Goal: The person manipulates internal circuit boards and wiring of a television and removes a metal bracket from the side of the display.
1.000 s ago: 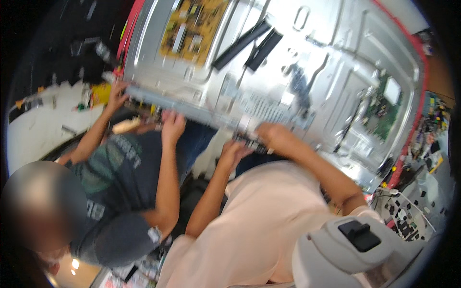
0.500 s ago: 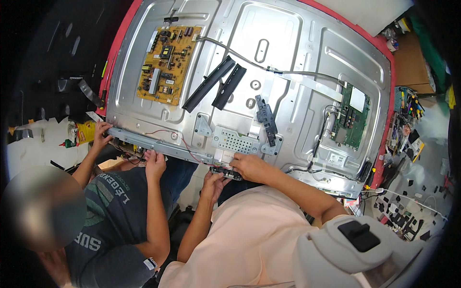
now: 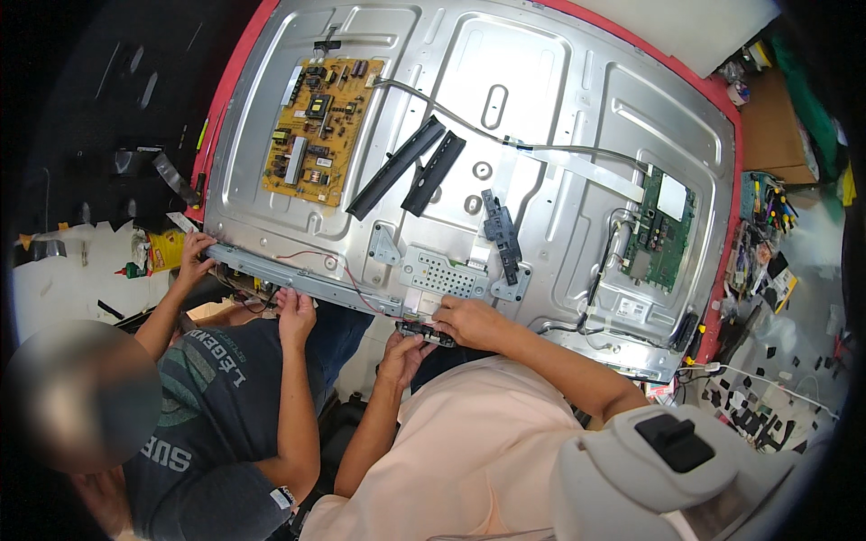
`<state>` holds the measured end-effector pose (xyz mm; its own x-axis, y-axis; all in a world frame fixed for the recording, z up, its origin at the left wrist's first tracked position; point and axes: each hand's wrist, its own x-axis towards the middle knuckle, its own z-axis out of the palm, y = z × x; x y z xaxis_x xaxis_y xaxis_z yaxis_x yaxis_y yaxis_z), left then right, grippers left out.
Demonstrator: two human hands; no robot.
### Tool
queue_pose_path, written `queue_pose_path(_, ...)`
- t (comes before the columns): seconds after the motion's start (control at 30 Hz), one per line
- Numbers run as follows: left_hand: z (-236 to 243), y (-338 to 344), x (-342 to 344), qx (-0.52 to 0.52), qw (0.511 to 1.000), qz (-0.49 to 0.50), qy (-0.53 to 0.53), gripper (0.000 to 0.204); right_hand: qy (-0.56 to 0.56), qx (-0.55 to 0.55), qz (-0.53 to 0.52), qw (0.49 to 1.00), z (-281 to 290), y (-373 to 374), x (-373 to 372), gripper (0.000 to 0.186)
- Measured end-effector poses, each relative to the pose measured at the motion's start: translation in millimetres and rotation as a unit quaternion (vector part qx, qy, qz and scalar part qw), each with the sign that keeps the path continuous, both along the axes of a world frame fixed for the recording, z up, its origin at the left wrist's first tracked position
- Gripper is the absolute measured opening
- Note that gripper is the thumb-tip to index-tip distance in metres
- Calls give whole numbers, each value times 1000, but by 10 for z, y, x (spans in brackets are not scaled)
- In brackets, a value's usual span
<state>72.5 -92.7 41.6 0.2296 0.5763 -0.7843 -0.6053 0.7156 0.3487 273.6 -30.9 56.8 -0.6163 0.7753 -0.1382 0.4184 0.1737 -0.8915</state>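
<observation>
A large silver TV back panel [image 3: 505, 54] lies before me. At its near edge, my left hand [image 3: 403, 361] holds a small black plastic module [image 3: 426, 334] from below, fingers closed on it. My right hand [image 3: 474, 323] grips the same module from above; its fingertips are partly hidden where a pale flat cable [image 3: 421, 302] meets the edge. A thin red wire [image 3: 343, 261] runs there from the left. On my left, a co-worker's hands [image 3: 295, 316] hold a long grey metal bar [image 3: 298, 281] along that edge.
On the panel are a yellow circuit board [image 3: 316, 135], a green circuit board [image 3: 666, 239], two black plastic strips [image 3: 397, 167] and a dark bracket [image 3: 501, 236]. Tools [image 3: 771, 200] and black scraps [image 3: 758, 424] lie at the right. The co-worker's dark shirt [image 3: 225, 406] is close beside me.
The view has shifted slightly, so the panel sits a little lower. The black module shows more tilted in my left hand. My right hand and the co-worker's hands keep about the same places.
</observation>
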Motion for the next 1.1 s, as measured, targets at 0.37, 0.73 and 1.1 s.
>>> queue_pose_path(0.37, 49, 21, -40, -8, 998, -20, 51, 44, -3, 27, 19, 999, -259, -75, -36, 14)
queue_pose_path(0.73, 9, 69, -71, -2, 999, -24, 41, 36, 54, -48, -21, 997, -54, 97, 22, 14)
queue_pose_path(1.1, -5, 69, -55, -12, 999, -10, 46, 40, 50, -21, -13, 998, 25, 125, 78, 12)
